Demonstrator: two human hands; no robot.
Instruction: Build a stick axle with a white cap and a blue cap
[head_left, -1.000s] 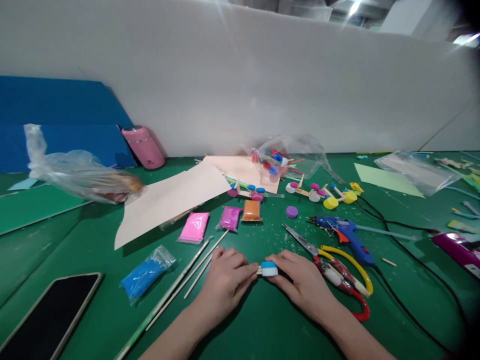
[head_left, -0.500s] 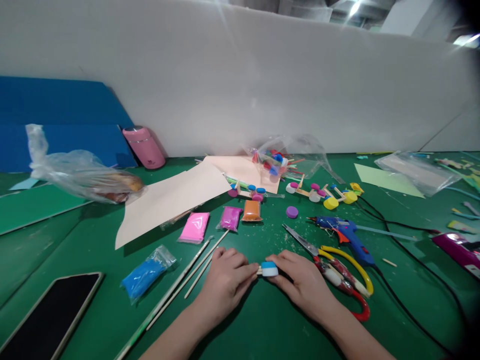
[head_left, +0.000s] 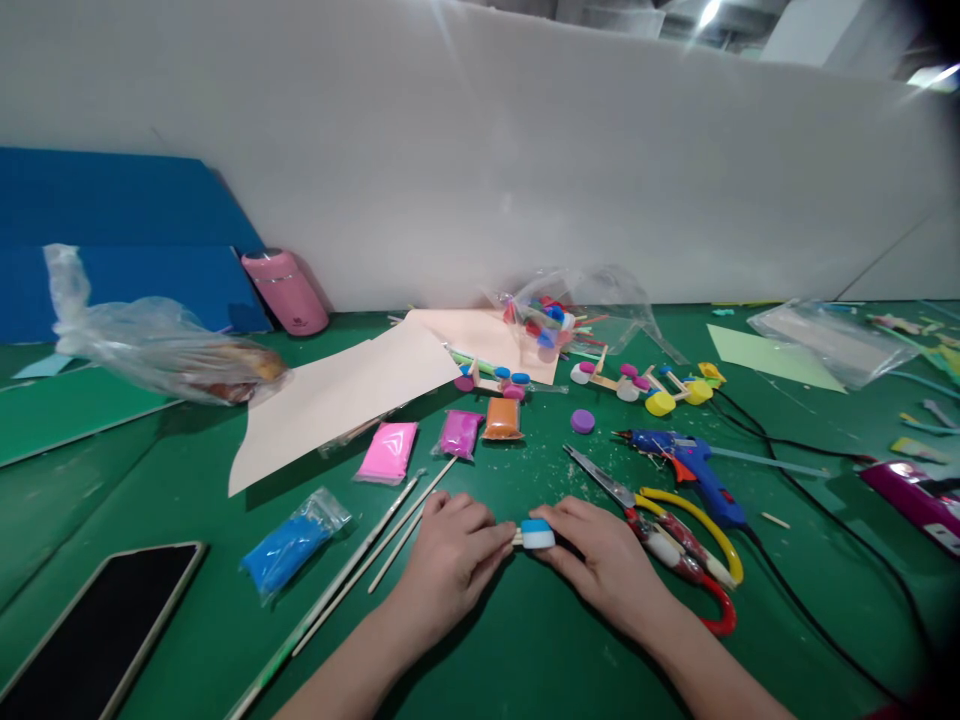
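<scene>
Between my two hands, a small pair of bottle caps, blue over white (head_left: 537, 535), is held just above the green table (head_left: 570, 640). My left hand (head_left: 457, 560) pinches short wooden sticks (head_left: 517, 537) that meet the caps from the left. The fingertips of my right hand (head_left: 596, 555) close on the caps' right side. Much of the sticks is hidden by my left fingers. Right beside my right hand lie scissors (head_left: 604, 478) with one yellow and one red handle. Longer wooden sticks (head_left: 397, 550) rest left of my left hand.
A blue glue gun (head_left: 694, 465) with its cord lies at right. Clay packets in blue (head_left: 292, 545), pink (head_left: 386, 453), magenta (head_left: 459, 434) and orange (head_left: 502, 419) lie ahead. A phone (head_left: 97, 640) is at left. Small stick-and-cap models (head_left: 630, 385), a purple cap (head_left: 583, 421) and a pink bottle (head_left: 289, 290) stand farther back.
Both hands hold nearly the same pose on the caps and sticks. The whole view has shifted very slightly; nothing on the table has visibly moved.
</scene>
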